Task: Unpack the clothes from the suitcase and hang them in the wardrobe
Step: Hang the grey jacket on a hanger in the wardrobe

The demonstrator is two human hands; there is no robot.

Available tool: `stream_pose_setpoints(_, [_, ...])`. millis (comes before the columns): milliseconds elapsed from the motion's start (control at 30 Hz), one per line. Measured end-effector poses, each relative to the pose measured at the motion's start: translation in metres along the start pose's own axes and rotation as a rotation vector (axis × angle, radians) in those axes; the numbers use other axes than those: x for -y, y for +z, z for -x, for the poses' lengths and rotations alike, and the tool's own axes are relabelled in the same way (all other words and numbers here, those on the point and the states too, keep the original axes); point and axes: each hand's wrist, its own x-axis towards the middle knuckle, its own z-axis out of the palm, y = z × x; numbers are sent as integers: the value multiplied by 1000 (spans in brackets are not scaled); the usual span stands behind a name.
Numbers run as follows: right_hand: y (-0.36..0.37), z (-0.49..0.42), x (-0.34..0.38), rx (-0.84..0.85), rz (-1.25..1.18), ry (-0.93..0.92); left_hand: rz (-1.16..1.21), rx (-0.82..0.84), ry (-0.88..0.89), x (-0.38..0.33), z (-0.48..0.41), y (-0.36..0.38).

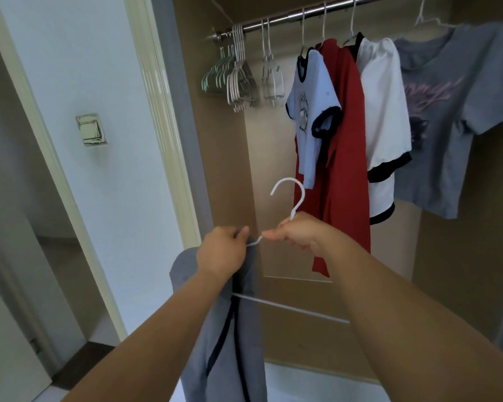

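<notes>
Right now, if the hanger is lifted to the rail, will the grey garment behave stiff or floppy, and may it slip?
Probably floppy: the grey garment hangs in limp folds below the left hand. It may slip, since it seems draped over only one end of the thin white hanger.

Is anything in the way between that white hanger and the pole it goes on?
Nothing visible blocks it. The white hanger, carrying the grey garment, has open air up to the rod, which is bare between the empty hangers and the light blue shirt.
</notes>
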Motion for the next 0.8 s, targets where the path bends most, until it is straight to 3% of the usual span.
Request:
stream_pose_setpoints(300, [30, -2, 0, -45, -173, -120, 184, -32, 157, -14, 7, -10])
stream_pose_setpoints(400, [20, -6, -1, -120, -161, -139, 19, -134, 101, 21, -2, -24])
stream_pose_setpoints(500, [7, -4, -1, -142, -149, -139, -135, -59, 76, 57, -5, -31])
stream_pose_setpoints(700, [-1, -6, -5, -219, -81, -175, -149, -89, -149, 83, -4, -36])
stream_pose_setpoints(800, [-7, -4, -11, -204, -67, -194, -269, -45, -91, 86, -6, -43])
